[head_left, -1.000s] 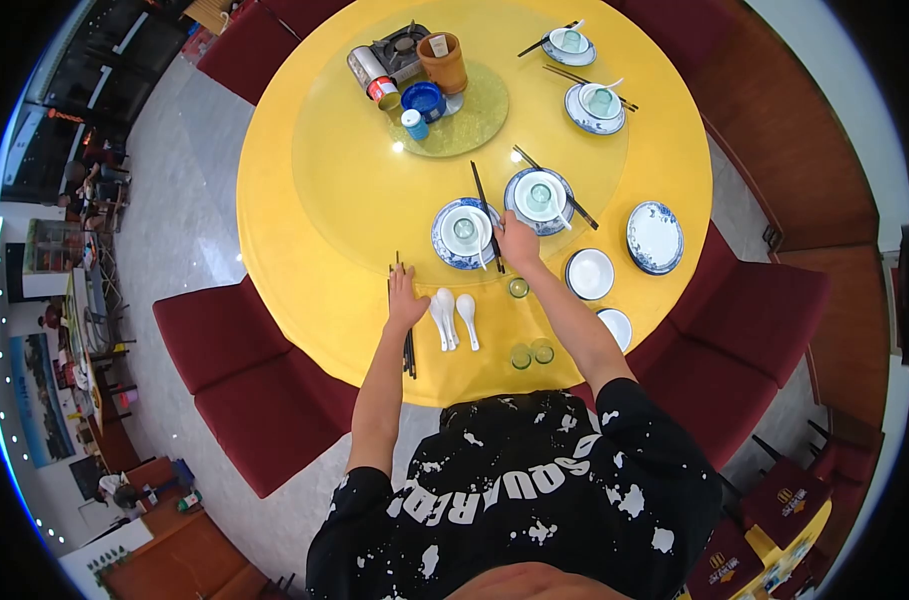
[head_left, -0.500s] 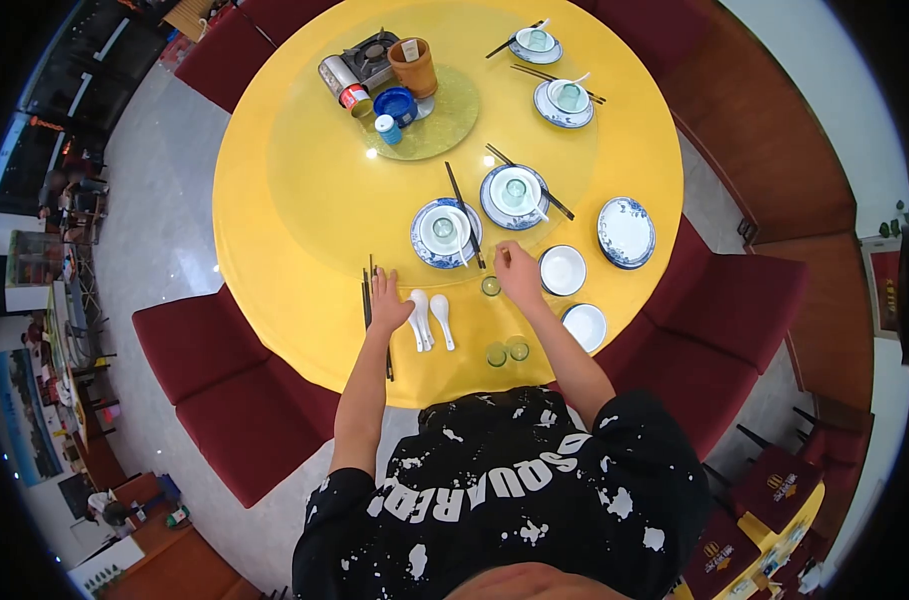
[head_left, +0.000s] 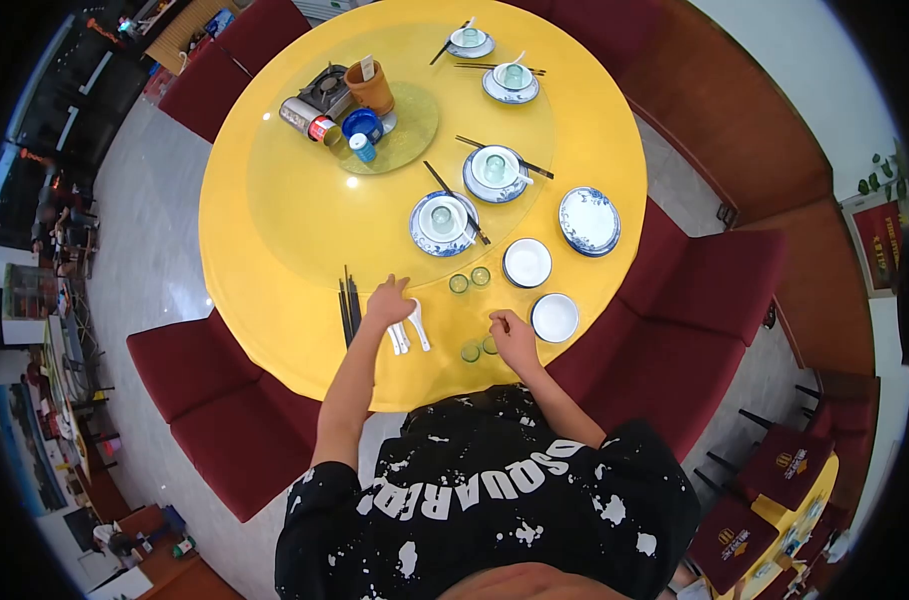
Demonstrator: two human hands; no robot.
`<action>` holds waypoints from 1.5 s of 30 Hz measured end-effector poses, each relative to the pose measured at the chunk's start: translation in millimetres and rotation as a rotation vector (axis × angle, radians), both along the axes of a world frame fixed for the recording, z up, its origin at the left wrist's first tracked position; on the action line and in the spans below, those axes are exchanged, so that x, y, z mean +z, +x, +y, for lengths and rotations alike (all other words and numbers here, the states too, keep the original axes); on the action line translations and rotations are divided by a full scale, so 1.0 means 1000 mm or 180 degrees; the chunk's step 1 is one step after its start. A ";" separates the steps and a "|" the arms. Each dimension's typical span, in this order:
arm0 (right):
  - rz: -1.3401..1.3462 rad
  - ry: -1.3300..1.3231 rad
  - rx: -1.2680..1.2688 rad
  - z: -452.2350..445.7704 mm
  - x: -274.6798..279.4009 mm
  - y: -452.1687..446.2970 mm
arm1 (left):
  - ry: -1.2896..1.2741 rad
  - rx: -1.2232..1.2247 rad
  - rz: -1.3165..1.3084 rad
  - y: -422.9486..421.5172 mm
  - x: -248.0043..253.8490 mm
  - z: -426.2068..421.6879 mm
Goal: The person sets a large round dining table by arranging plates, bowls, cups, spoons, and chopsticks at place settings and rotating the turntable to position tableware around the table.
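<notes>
two bare hands over a round bench draped in yellow cloth [head_left: 274, 330]. the left hand [head_left: 389, 302] lies over a group of white, long-handled spoons [head_left: 420, 328], its fingers loosely spread and covering part of the bowls; whether any spoon is gripped cannot be told. left of it, slim black chopsticks [head_left: 348, 315] lie side by side. the right hand [head_left: 514, 340] is narrow, fingers curled in, just beside two small clear greenish glasses [head_left: 470, 352] near the bench edge; contact with the closer glass, or a hold on it, cannot be told. two further small clear glasses [head_left: 459, 284] stand beyond, left of the stacked round white bowls [head_left: 527, 262]. for sound handling, a spoon is best separated by its handle, with fingertips kept off the bowl and neighbouring spoons undisturbed; a glass is best taken by its lower wall, rim untouched, and lifted straight so that it does not knock its partner. the right wrist should clear the white bowls.
</notes>
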State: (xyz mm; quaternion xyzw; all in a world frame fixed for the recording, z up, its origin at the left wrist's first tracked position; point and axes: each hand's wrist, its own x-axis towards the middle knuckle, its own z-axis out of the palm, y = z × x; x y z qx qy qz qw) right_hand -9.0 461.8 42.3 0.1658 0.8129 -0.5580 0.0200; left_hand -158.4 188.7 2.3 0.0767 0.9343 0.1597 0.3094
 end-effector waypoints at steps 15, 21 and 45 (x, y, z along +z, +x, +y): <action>-0.0184 -0.0277 -0.0389 0.047 -0.019 0.024 | -0.0427 0.0163 0.0847 0.024 -0.044 -0.016; -0.0135 -0.0503 -0.0461 0.047 -0.032 0.028 | -0.0258 0.0271 0.0929 0.028 -0.047 0.032; -0.0644 0.1779 -0.1912 0.234 -0.069 -0.151 | 0.1612 0.1312 0.1560 0.136 -0.022 0.063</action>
